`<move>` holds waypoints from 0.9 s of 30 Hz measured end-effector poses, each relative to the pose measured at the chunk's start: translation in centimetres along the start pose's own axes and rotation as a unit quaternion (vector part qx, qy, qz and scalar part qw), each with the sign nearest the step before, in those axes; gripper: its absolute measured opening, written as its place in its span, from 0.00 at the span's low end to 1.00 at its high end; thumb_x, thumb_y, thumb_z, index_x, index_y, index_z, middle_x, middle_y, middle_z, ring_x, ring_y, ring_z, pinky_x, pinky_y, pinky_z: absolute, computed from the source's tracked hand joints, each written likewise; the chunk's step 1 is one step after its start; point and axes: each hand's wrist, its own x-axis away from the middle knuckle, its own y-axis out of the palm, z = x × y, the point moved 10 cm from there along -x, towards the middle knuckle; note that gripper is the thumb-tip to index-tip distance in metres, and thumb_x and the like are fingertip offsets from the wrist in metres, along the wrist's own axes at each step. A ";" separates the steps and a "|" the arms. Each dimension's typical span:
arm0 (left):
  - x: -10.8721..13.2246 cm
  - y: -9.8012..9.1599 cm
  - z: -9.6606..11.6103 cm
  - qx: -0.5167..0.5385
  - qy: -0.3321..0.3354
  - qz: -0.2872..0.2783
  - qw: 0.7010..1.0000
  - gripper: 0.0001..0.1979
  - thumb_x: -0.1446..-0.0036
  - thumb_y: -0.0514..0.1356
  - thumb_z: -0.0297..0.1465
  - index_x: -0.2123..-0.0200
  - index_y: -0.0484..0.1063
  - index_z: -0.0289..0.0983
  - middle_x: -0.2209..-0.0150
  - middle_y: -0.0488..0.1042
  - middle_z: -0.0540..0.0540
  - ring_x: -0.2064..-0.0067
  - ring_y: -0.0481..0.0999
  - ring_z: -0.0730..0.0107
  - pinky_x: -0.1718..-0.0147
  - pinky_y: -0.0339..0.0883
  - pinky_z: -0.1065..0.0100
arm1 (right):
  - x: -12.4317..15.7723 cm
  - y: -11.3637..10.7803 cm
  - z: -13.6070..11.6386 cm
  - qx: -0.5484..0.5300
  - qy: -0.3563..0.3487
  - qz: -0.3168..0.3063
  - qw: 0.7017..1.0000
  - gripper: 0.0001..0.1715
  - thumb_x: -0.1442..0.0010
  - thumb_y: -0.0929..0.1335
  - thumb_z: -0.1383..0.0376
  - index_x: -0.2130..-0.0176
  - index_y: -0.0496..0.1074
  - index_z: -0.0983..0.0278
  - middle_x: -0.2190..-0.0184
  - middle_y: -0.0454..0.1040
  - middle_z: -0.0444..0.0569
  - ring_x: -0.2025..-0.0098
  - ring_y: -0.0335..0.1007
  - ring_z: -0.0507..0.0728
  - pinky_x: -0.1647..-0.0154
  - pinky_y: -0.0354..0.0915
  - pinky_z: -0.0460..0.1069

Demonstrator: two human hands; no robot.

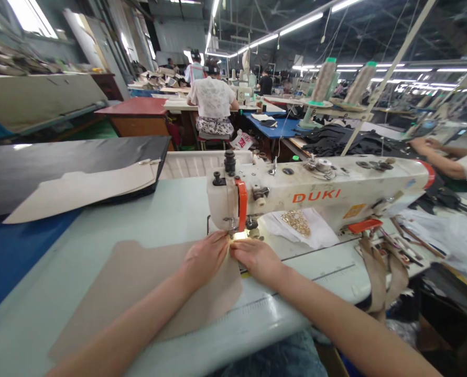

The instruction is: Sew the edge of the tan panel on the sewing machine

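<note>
where the tan fabric panel point(147, 293) meets the needle area of the white sewing machine point(319, 196), both hands press its leading edge flat under the machine's lamp. the left hand point(205, 256) lies palm down on the panel, fingers loosely extended and closed around nothing; the right hand point(257, 257) rests just beside it, fingertips pinching or pinning the edge close to the presser foot point(233, 226), though whether it grips a fold cannot be told. most of the panel lies spread to the left across the pale tabletop point(166, 209), with only its corner at the needle, so the seam appears, as a judgement, barely started or about to start, with nearly the whole length left. a white cloth bearing gold-coloured metal pieces point(296, 222) sits under the machine arm; tan straps point(378, 272) hang over the tabletop's right edge. a co-worker's arm point(437, 157) works at far right.
</note>
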 end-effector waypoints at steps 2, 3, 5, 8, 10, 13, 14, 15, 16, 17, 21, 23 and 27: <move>-0.2 0.2 -0.1 0.003 -0.007 -0.006 1.000 0.13 0.38 0.47 0.27 0.61 0.72 0.36 0.59 0.76 0.42 0.56 0.74 0.64 0.55 0.70 0.63 | 0.0 0.0 0.1 -0.006 0.003 0.002 1.000 0.06 0.37 0.63 0.70 0.63 0.70 0.66 0.62 0.74 0.53 0.53 0.68 0.56 0.52 0.66 0.50; -0.3 0.2 -0.3 0.007 -0.012 -0.007 1.000 0.13 0.38 0.47 0.27 0.61 0.72 0.36 0.59 0.76 0.42 0.56 0.75 0.64 0.55 0.71 0.63 | 0.0 -0.1 0.2 -0.008 0.005 0.004 1.000 0.06 0.37 0.63 0.70 0.63 0.70 0.66 0.62 0.74 0.53 0.53 0.68 0.56 0.52 0.66 0.51; -0.5 0.3 -0.5 0.015 -0.021 -0.008 1.000 0.13 0.38 0.47 0.27 0.61 0.72 0.36 0.60 0.76 0.42 0.57 0.75 0.65 0.55 0.71 0.63 | 0.0 -0.3 0.3 -0.007 0.007 0.006 1.000 0.06 0.37 0.63 0.71 0.62 0.70 0.66 0.61 0.74 0.53 0.52 0.68 0.56 0.52 0.66 0.51; 0.0 0.0 -0.5 0.011 -0.026 -0.001 1.000 0.13 0.38 0.47 0.27 0.60 0.72 0.34 0.58 0.76 0.41 0.55 0.75 0.63 0.54 0.71 0.61 | -0.2 -0.5 -0.2 0.005 -0.003 -0.001 1.000 0.06 0.37 0.63 0.71 0.62 0.70 0.68 0.60 0.74 0.53 0.52 0.69 0.56 0.51 0.66 0.50; 1.3 -0.6 -0.3 0.008 -0.029 0.003 1.000 0.14 0.38 0.48 0.27 0.58 0.72 0.33 0.57 0.76 0.40 0.54 0.74 0.62 0.53 0.71 0.60 | -0.2 -0.3 -1.7 0.014 -0.031 -0.007 0.999 0.05 0.37 0.64 0.71 0.63 0.70 0.68 0.60 0.75 0.53 0.53 0.69 0.56 0.51 0.66 0.50; 4.1 -1.7 0.3 0.016 -0.041 0.005 0.999 0.14 0.39 0.48 0.26 0.56 0.71 0.33 0.54 0.75 0.40 0.52 0.74 0.63 0.51 0.70 0.62 | 0.2 -0.3 -5.0 0.024 -0.080 0.014 0.996 0.05 0.38 0.65 0.71 0.63 0.71 0.69 0.59 0.75 0.53 0.54 0.70 0.56 0.50 0.67 0.51; 5.0 -2.1 0.5 0.023 -0.048 0.003 0.999 0.13 0.39 0.48 0.25 0.56 0.71 0.33 0.54 0.75 0.40 0.51 0.73 0.64 0.50 0.70 0.62 | 0.4 -0.3 -6.0 0.020 -0.088 0.028 0.995 0.05 0.38 0.65 0.71 0.63 0.71 0.69 0.60 0.75 0.52 0.55 0.70 0.56 0.50 0.67 0.51; 5.8 -2.5 0.7 0.031 -0.058 -0.002 0.998 0.13 0.39 0.49 0.25 0.56 0.71 0.34 0.54 0.75 0.40 0.51 0.73 0.65 0.49 0.69 0.63 | 0.6 -0.4 -6.8 0.012 -0.091 0.040 0.995 0.05 0.38 0.65 0.71 0.62 0.71 0.68 0.60 0.76 0.52 0.55 0.70 0.56 0.50 0.68 0.51; 6.5 -2.9 0.9 0.041 -0.070 -0.010 0.997 0.13 0.40 0.49 0.25 0.56 0.71 0.34 0.53 0.74 0.41 0.50 0.73 0.65 0.48 0.68 0.63 | 0.8 -0.5 -7.3 0.002 -0.091 0.053 0.994 0.06 0.38 0.64 0.71 0.61 0.71 0.68 0.60 0.76 0.52 0.55 0.71 0.57 0.51 0.68 0.52; 7.1 -3.3 1.0 0.052 -0.086 -0.018 0.995 0.14 0.40 0.49 0.25 0.54 0.70 0.34 0.51 0.74 0.41 0.49 0.72 0.66 0.48 0.67 0.63 | 1.0 -0.6 -7.8 -0.009 -0.089 0.062 0.994 0.07 0.37 0.64 0.71 0.60 0.71 0.68 0.59 0.76 0.51 0.55 0.71 0.57 0.51 0.69 0.52; 10.3 -5.1 1.7 0.062 -0.152 -0.045 0.985 0.27 0.42 0.55 0.32 0.40 0.55 0.37 0.39 0.60 0.39 0.39 0.60 0.60 0.41 0.59 0.57 | 1.7 -1.0 -8.2 -0.028 -0.092 0.082 0.992 0.12 0.34 0.60 0.69 0.56 0.71 0.67 0.57 0.76 0.52 0.55 0.72 0.58 0.53 0.70 0.54; 12.9 -5.2 3.0 0.062 -0.129 -0.075 0.987 0.39 0.46 0.59 0.40 0.35 0.45 0.39 0.34 0.49 0.40 0.35 0.51 0.54 0.39 0.52 0.51 | 2.0 -1.3 -7.9 -0.030 -0.089 0.089 0.992 0.14 0.33 0.58 0.67 0.55 0.71 0.66 0.55 0.76 0.52 0.54 0.72 0.58 0.53 0.71 0.54; 18.7 -4.7 3.5 0.073 -0.108 -0.136 0.982 0.41 0.50 0.61 0.41 0.35 0.46 0.45 0.35 0.52 0.45 0.35 0.52 0.53 0.39 0.52 0.52 | 2.3 -1.9 -7.3 -0.050 -0.063 0.107 0.991 0.16 0.33 0.57 0.65 0.54 0.71 0.65 0.55 0.76 0.52 0.54 0.73 0.57 0.53 0.71 0.53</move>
